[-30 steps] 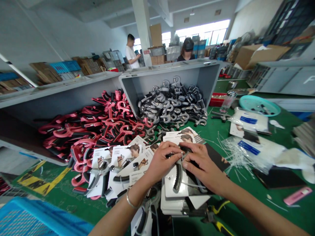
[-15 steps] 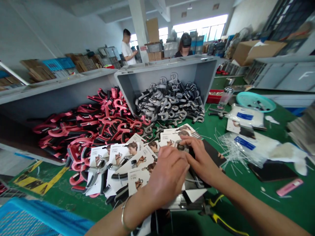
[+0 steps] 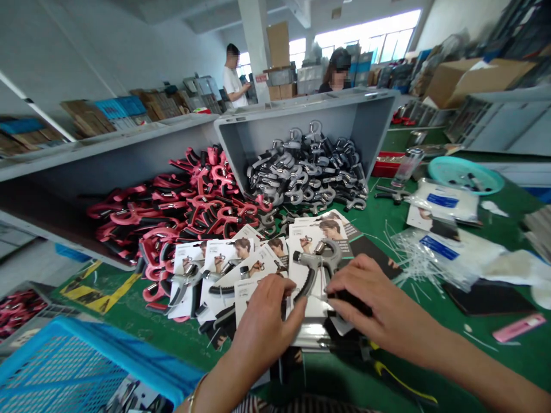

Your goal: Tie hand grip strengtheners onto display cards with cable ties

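Your fingers flanked the gray hand grip | whether grasping could not be told | card print was illegible

Looks like a factory workshop. Has red grips and gray grips spilling in bulk from large gray crates across the middle of the frame, with printed cards spread near the centre on a green surface, marked at left with striped yellow-and-black tape. Shows flattened cardboard at upper left, a pale pillar with stacked boxes beside it at top centre, wide windows at upper right, and a standing person and another person beyond the crates.
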### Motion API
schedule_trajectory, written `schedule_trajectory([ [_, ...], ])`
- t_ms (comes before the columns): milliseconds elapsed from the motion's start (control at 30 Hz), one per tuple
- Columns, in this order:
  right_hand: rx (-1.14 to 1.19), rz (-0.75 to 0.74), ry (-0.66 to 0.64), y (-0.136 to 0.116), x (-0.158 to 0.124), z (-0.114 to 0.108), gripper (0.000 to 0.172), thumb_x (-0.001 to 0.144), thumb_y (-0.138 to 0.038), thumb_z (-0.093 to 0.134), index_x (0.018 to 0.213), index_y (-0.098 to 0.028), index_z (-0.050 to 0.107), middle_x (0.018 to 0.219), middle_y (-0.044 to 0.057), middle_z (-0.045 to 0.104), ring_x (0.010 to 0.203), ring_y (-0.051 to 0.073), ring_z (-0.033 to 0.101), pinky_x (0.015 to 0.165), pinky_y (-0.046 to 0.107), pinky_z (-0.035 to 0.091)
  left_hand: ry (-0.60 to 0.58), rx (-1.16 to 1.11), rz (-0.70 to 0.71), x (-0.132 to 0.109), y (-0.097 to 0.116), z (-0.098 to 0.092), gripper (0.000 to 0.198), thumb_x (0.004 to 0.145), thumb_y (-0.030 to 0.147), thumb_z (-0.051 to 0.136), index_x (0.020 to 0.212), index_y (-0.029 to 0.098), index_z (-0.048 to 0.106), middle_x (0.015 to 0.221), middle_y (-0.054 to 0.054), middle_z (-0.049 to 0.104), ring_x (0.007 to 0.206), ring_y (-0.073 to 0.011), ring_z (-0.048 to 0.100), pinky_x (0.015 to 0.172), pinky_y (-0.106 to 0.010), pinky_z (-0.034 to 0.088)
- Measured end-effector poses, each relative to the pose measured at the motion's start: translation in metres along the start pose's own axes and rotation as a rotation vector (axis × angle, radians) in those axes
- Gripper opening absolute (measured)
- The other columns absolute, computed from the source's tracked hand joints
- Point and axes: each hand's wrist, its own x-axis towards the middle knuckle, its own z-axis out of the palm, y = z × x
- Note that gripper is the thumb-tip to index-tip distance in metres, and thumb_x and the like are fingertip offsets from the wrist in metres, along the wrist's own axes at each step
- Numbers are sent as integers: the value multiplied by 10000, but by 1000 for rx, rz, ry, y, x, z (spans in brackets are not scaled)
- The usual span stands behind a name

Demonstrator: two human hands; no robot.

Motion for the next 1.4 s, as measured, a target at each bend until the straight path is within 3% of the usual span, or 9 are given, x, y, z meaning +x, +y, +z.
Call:
schedule_trajectory([
  [100, -85, -22, -59, -14, 2, 10, 142, 912, -309, 638, 1033, -234, 639, 1014, 58, 663, 1009, 280, 502, 905, 468, 372, 29, -57, 16, 1, -1, 0, 88, 941, 238, 545, 965, 163, 586, 920, -75, 592, 928, -239, 569, 838, -411, 470],
  [200, -58, -20, -58, -12, 7, 18, 76, 935, -242, 603, 997, -220, 641, 981, 57, 663, 980, 266, 506, 888, 450, 385, 24, -182, 36, 0, -9, -6, 153, 960, 222, 547, 1095, 181, 608, 1014, -72, 637, 994, -209, 592, 888, -367, 472],
  [333, 44, -36, 31, 0, 11, 21, 108, 979, -215, 546, 970, -221, 654, 963, 41, 674, 946, 226, 536, 856, 394, 412, 65, -325, 125, 0, -23, -9, 241, 975, 167, 525, 1168, 237, 650, 1057, -52, 653, 1010, -161, 612, 893, -292, 477],
  [433, 65, -37, 106, 3, 15, 25, 81, 960, -214, 586, 988, -230, 660, 975, 31, 680, 948, 218, 554, 858, 379, 422, 119, -351, 195, 8, -21, -3, 246, 958, 163, 553, 1159, 231, 679, 1004, -57, 647, 960, -161, 616, 847, -279, 483],
  [600, 39, 111, 177, 3, 19, 26, 40, 948, -236, 605, 924, -227, 635, 879, 23, 655, 897, 221, 552, 810, 371, 433, 83, -494, 60, 24, -11, 10, 65, 889, 217, 669, 940, 207, 709, 887, -23, 693, 843, -159, 639, 792, -272, 491],
  [833, -158, -34, 28, 7, 14, 12, 135, 978, -234, 527, 889, -204, 624, 842, 55, 644, 847, 239, 518, 777, 398, 411, 3, -740, -141, 22, -13, 15, 91, 861, 271, 699, 917, 199, 709, 897, -31, 699, 821, -163, 633, 727, -258, 494],
  [1133, -269, -41, -7, 0, 17, 13, 160, 977, -241, 514, 859, -195, 612, 810, 61, 622, 827, 248, 505, 751, 415, 412, -12, -709, -110, 22, -9, 14, 54, 869, 244, 692, 896, 200, 704, 876, -19, 678, 804, -151, 619, 722, -250, 479],
  [1300, -247, -84, 9, -2, 16, 13, 170, 981, -244, 514, 850, -194, 610, 800, 59, 629, 811, 239, 513, 754, 418, 431, 8, -557, 33, 24, -5, 8, 46, 878, 223, 682, 891, 191, 712, 856, -29, 672, 828, -167, 630, 765, -280, 488],
  [1400, -173, -110, 47, 0, 17, 13, 139, 983, -254, 530, 877, -204, 604, 827, 48, 652, 814, 227, 531, 763, 406, 443, -49, -488, 119, 25, -4, -1, 105, 930, 244, 617, 959, 198, 708, 908, -39, 690, 875, -170, 637, 801, -291, 492],
])
